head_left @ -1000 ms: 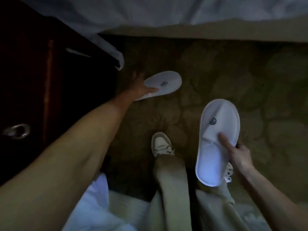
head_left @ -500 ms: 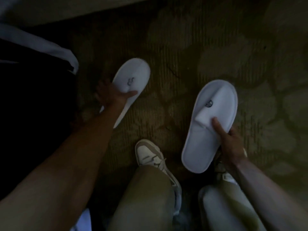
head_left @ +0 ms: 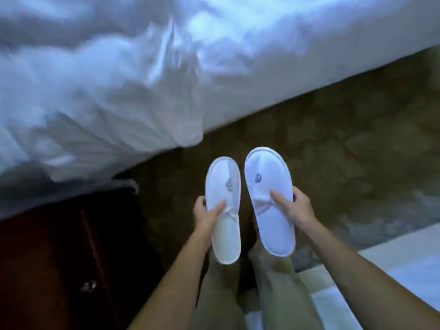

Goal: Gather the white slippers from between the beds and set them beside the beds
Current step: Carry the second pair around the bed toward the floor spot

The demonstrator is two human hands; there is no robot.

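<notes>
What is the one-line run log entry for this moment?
left hand: holds left slipper | right hand: holds right slipper | both above carpet

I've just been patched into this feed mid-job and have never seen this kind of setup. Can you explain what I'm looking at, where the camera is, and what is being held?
There is no machine here. A person wears one wide-angle camera on the head, which looks forward and down, so the two bare arms coming in from the bottom are their own. The left hand holds one white slipper, thumb pressed on its upper. The right hand holds the other white slipper the same way. Both are held side by side above the patterned carpet, toes pointing away, each with a small dark logo. A bed with rumpled white bedding fills the top and left. A dark wooden nightstand sits at lower left, and the pale edge of a second bed shows at lower right.
</notes>
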